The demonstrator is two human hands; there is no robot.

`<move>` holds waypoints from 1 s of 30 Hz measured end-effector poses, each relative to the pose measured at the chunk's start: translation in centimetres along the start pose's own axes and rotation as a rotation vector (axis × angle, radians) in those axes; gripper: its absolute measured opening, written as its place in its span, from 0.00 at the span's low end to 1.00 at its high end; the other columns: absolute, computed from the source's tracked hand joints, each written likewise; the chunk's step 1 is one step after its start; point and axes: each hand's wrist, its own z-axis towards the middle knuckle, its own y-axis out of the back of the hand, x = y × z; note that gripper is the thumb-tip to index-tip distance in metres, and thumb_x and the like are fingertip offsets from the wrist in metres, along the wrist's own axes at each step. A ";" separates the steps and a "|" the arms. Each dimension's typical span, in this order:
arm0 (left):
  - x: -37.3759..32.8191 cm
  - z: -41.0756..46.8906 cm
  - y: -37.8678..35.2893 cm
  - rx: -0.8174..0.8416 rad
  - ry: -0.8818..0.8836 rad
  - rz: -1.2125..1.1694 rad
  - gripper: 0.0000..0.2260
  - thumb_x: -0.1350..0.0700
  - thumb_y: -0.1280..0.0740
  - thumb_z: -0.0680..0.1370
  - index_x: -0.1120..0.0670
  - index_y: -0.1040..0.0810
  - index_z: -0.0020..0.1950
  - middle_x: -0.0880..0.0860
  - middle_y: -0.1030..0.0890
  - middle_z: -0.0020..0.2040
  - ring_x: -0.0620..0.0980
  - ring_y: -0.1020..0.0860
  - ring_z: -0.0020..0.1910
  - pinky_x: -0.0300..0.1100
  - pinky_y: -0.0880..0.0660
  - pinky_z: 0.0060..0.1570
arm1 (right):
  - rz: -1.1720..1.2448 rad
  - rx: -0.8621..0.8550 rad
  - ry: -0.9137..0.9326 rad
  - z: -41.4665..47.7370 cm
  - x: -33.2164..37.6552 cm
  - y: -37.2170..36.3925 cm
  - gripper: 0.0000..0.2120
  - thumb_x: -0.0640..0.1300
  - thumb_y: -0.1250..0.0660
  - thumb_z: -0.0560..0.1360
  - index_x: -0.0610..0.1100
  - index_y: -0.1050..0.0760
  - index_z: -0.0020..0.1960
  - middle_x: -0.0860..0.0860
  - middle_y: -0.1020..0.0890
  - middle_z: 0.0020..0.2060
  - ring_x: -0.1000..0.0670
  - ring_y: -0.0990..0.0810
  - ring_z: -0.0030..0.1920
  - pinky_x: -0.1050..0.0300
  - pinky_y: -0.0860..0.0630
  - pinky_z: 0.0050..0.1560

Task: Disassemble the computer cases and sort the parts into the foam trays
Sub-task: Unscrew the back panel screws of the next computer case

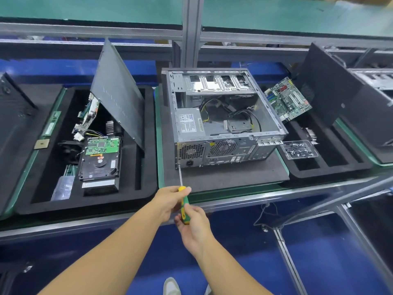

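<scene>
case: computer case (223,116) sits open on the table (244,200), between the foam trays (151,177).
step: backing out a power supply (189,123) screw, I'd guess (motherboard (288,99) is already out, in the right tray).
next: hold the screwdriver (184,201) tip square at the near-left rear corner and turn.
grip: left hand (170,201) wraps the handle front, right hand (193,227) holds its butt end.

The open grey computer case (223,124) is made of bare sheet metal, dull and lightly scuffed, with perforated grilles at the back. It is carried by a dark grey mat (229,177) of matt finish. The black foam tray (148,145) at the left is matt throughout, as is the right-hand foam tray (308,173). The leaning black side panel (119,92) is coated in matt paint. The slim screwdriver (184,206) is fitted with a glossy green and yellow plastic handle and a bright metal shaft. The small clear box (298,149) is formed of shiny transparent plastic.
</scene>
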 end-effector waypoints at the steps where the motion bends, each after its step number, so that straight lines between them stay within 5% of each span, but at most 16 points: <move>1: 0.1 0.1 0.0 -0.014 -0.012 -0.013 0.08 0.57 0.24 0.74 0.55 0.17 0.51 0.56 0.16 0.45 0.53 0.20 0.43 0.46 0.19 0.45 | -0.014 0.013 0.012 0.0 0.0 0.0 0.09 0.36 0.35 0.81 0.37 0.29 0.60 0.40 0.22 0.47 0.47 0.24 0.38 0.55 0.21 0.39; 5: 0.2 -0.1 0.1 -0.031 -0.029 -0.096 0.06 0.63 0.25 0.74 0.58 0.17 0.50 0.59 0.15 0.45 0.53 0.17 0.42 0.45 0.19 0.43 | 0.034 0.025 -0.009 0.2 0.2 -0.1 0.10 0.39 0.33 0.81 0.35 0.26 0.60 0.39 0.21 0.46 0.47 0.24 0.38 0.55 0.20 0.37; 11: 0.1 -0.4 0.6 -0.039 0.008 -0.101 0.05 0.65 0.30 0.78 0.60 0.19 0.53 0.60 0.15 0.48 0.56 0.16 0.46 0.44 0.20 0.35 | 0.075 0.028 -0.154 0.1 0.6 0.0 0.20 0.47 0.45 0.86 0.32 0.25 0.61 0.41 0.20 0.36 0.48 0.24 0.32 0.55 0.27 0.30; 15: -0.1 -0.1 0.6 0.027 0.016 -0.040 0.06 0.59 0.29 0.78 0.58 0.17 0.54 0.56 0.14 0.46 0.54 0.16 0.46 0.51 0.19 0.49 | 0.046 -0.012 -0.110 0.2 0.5 -0.3 0.14 0.43 0.40 0.84 0.33 0.24 0.61 0.41 0.21 0.38 0.49 0.26 0.31 0.56 0.26 0.30; 19: -0.1 -0.4 0.0 0.025 -0.018 0.039 0.08 0.56 0.23 0.73 0.57 0.15 0.50 0.53 0.18 0.36 0.49 0.22 0.33 0.42 0.23 0.34 | 0.050 0.004 -0.027 0.1 0.3 -0.2 0.10 0.38 0.34 0.81 0.34 0.27 0.60 0.38 0.20 0.48 0.46 0.23 0.40 0.55 0.21 0.35; 23: -0.2 -0.7 -0.2 0.011 -0.006 0.003 0.08 0.60 0.25 0.74 0.61 0.17 0.51 0.57 0.19 0.34 0.50 0.25 0.27 0.40 0.27 0.26 | 0.126 0.054 -0.064 -0.3 0.8 -0.3 0.16 0.46 0.36 0.83 0.32 0.24 0.59 0.40 0.19 0.41 0.47 0.23 0.34 0.54 0.22 0.34; 27: -0.5 -0.6 0.0 0.053 -0.051 -0.028 0.07 0.66 0.35 0.79 0.61 0.18 0.53 0.58 0.15 0.48 0.56 0.17 0.47 0.49 0.19 0.48 | 0.093 0.043 -0.136 -0.1 1.7 0.5 0.22 0.48 0.43 0.85 0.30 0.27 0.65 0.40 0.21 0.37 0.48 0.25 0.30 0.56 0.26 0.27; 30: -0.9 -0.9 -0.4 0.083 -0.018 0.017 0.06 0.59 0.32 0.80 0.59 0.17 0.53 0.56 0.16 0.46 0.52 0.19 0.43 0.44 0.22 0.36 | 0.034 0.010 -0.079 0.2 1.8 0.5 0.15 0.42 0.39 0.84 0.32 0.27 0.64 0.41 0.22 0.38 0.50 0.27 0.30 0.58 0.26 0.28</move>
